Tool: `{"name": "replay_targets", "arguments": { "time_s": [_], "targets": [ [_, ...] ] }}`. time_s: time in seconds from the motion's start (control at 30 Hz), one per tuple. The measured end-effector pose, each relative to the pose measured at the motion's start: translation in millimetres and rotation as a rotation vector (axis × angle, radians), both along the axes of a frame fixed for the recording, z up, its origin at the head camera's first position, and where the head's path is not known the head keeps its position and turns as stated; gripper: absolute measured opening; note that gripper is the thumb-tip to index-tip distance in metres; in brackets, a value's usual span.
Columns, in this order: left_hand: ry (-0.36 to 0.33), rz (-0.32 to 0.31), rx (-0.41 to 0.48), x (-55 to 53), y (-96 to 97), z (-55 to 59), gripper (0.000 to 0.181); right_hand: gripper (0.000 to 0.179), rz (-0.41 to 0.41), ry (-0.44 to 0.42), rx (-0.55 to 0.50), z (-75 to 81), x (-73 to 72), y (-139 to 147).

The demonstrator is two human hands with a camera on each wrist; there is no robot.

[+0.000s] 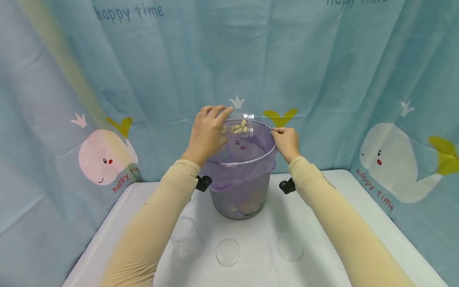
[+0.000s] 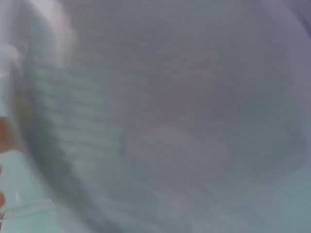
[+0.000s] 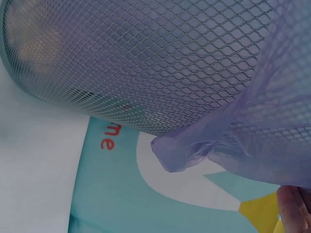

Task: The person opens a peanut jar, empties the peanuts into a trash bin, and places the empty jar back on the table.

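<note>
A clear jar (image 1: 236,116), lying on its side over the bin's mouth, is gripped by my left hand (image 1: 206,134). Several pale, peanut-like pieces (image 1: 238,129) lie inside it, toward its right end. Beneath stands a mesh waste bin (image 1: 247,201) lined with a purple plastic bag (image 1: 233,175), folded over the rim. At the right side of that rim, my right hand (image 1: 286,141) pinches the bag's edge. The right wrist view shows its fingers (image 3: 291,208) at the bag (image 3: 194,145) beside the mesh. In the left wrist view, blur hides most of the detail.
On the white table (image 1: 258,267), another clear jar (image 1: 186,241) stands front left of the bin, partly behind my left sleeve. Two clear round lids (image 1: 228,252) lie in front. A blue whale-print curtain (image 1: 305,59) hangs behind and at both sides.
</note>
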State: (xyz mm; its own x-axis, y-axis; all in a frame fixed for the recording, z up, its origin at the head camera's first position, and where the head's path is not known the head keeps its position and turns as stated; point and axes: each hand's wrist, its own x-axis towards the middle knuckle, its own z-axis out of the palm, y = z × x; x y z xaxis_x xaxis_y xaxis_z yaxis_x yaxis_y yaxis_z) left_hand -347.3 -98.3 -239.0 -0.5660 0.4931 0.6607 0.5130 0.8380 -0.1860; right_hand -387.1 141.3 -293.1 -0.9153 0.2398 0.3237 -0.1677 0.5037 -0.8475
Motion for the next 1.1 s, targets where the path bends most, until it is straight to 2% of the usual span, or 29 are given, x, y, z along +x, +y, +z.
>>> {"name": "replay_targets", "arguments": {
  "time_s": [0.03,0.13,0.2,0.3,0.4,0.5,0.67,1.1],
  "targets": [
    [0.002,-0.005,-0.003,-0.2,0.3,0.0,0.07,0.031,-0.001,0.001,0.002,0.2,0.1,0.5],
    [-0.019,0.002,-0.09,-1.2,2.0,-4.0,0.065,0.031,-0.006,0.0,-0.002,0.7,-0.1,0.7],
    [-0.049,0.005,-0.102,-0.5,2.5,-6.3,0.064,0.031,-0.006,-0.002,-0.003,0.3,-0.2,0.9],
    [-0.079,0.022,-0.099,0.3,2.2,-6.5,0.066,0.031,-0.012,-0.002,0.006,-0.2,-1.1,1.6],
    [-0.035,0.025,-0.047,-0.1,1.5,-4.8,0.068,0.031,-0.017,-0.002,0.01,-0.5,-1.7,1.9],
    [-0.005,0.015,-0.047,-1.4,1.1,-6.0,0.068,0.031,-0.015,-0.008,0.004,-0.4,-2.1,1.8],
    [-0.053,-0.002,-0.109,-4.6,2.3,-14.0,0.065,0.031,-0.019,-0.012,-0.001,-0.3,-1.7,3.0],
    [-0.052,0.006,-0.091,-8.2,-1.3,-24.5,0.062,0.03,-0.011,0.005,0.014,-10.0,-4.4,-3.2]
  ]
}}
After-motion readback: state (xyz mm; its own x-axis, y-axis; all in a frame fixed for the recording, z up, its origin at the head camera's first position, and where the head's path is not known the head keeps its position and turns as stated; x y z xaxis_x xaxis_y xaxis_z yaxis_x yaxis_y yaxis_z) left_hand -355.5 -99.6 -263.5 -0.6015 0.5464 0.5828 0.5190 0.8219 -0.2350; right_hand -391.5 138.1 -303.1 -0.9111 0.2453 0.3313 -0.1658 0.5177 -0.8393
